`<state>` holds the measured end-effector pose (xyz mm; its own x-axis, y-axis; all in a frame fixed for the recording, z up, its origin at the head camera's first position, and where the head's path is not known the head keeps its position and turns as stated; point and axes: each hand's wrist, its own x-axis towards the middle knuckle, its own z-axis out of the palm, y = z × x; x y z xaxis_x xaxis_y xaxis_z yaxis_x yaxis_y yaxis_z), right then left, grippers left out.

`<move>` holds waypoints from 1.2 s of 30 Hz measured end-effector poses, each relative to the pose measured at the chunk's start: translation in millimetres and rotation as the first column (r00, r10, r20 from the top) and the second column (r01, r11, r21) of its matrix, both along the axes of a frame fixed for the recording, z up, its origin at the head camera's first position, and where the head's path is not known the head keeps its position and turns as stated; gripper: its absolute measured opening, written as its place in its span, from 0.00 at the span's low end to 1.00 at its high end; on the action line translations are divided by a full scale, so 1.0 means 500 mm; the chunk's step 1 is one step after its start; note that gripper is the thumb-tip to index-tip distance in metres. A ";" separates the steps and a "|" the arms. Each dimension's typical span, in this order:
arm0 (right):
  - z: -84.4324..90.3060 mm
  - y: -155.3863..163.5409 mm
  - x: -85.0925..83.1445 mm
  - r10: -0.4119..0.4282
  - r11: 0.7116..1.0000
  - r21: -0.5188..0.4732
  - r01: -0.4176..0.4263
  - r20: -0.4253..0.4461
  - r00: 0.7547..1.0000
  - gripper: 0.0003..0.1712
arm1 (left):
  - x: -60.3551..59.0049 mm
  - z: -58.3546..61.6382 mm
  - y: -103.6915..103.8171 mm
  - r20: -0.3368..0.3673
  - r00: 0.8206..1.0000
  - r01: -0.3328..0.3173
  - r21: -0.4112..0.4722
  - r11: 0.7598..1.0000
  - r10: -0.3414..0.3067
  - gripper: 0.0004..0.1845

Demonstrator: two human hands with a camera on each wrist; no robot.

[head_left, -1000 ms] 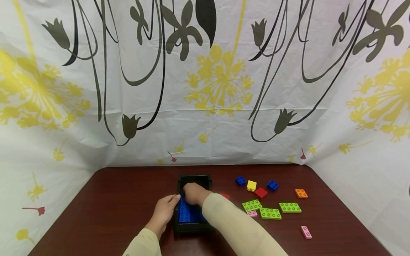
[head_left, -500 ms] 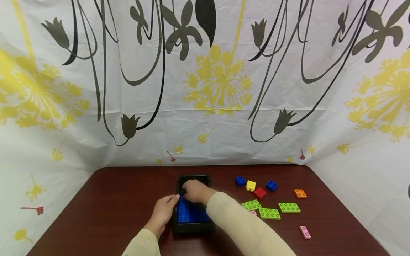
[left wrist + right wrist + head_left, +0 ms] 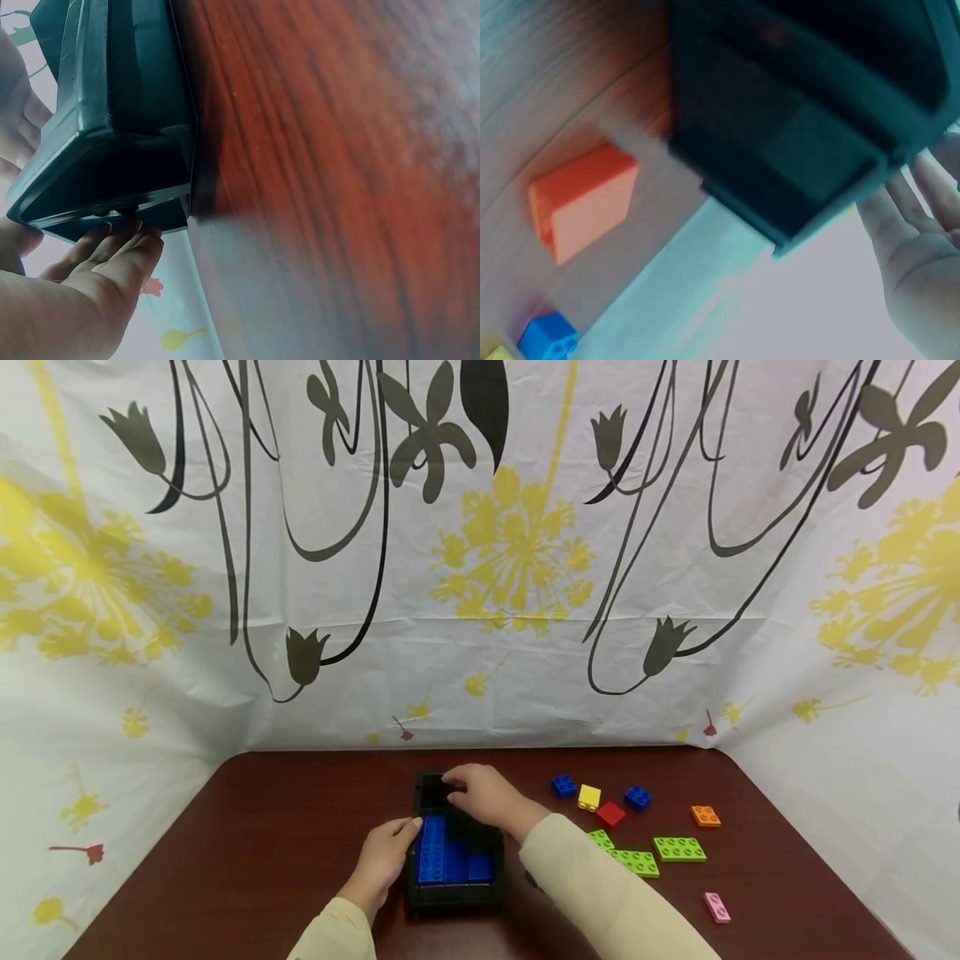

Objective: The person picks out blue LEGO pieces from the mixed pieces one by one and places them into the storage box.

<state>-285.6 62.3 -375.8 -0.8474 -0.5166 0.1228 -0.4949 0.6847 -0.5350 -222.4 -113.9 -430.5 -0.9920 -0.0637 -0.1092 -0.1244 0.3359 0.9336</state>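
Note:
A small black plastic bin point(image 3: 453, 896) stands on the dark red table, with blue toy building bricks in its near part. One long studded blue brick point(image 3: 431, 850) lies along the bin's left wall. My left hand point(image 3: 380, 858) grips the left rim, thumb on top and fingers against the outer wall, as the left wrist view shows. Over the far right part of the bin, my right hand point(image 3: 489, 797) hovers with loosely bent fingers and nothing in them. In the right wrist view a red brick point(image 3: 592, 206) lies beside the bin; my right arm hides it in the head view.
To the right lie two blue bricks point(image 3: 638, 797), a yellow brick point(image 3: 588, 797), a red brick point(image 3: 611, 814), an orange brick point(image 3: 706, 815), several lime green plates point(image 3: 678, 849) and a pink brick point(image 3: 717, 907). A patterned white cloth point(image 3: 487, 693) hangs behind the table.
My right hand has lifted out of the bin and shifted right, its fingers loosening. More of the blue bricks inside now shows. My left hand keeps its place on the rim.

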 end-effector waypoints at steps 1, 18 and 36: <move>0.001 0.010 0.000 -0.010 1.000 -0.028 0.010 0.000 1.000 0.19 | 0.000 -0.002 0.001 -0.003 1.000 0.002 -0.001 1.000 -0.002 0.29; -0.014 0.131 -0.002 -0.231 0.969 -0.099 0.227 -0.025 0.973 0.23 | -0.008 -0.005 0.007 0.027 0.999 -0.025 -0.003 1.000 0.025 0.29; -0.064 0.258 -0.059 -0.336 0.928 0.132 0.348 -0.106 0.936 0.22 | -0.008 -0.004 0.004 0.019 0.999 -0.042 -0.013 0.999 0.043 0.28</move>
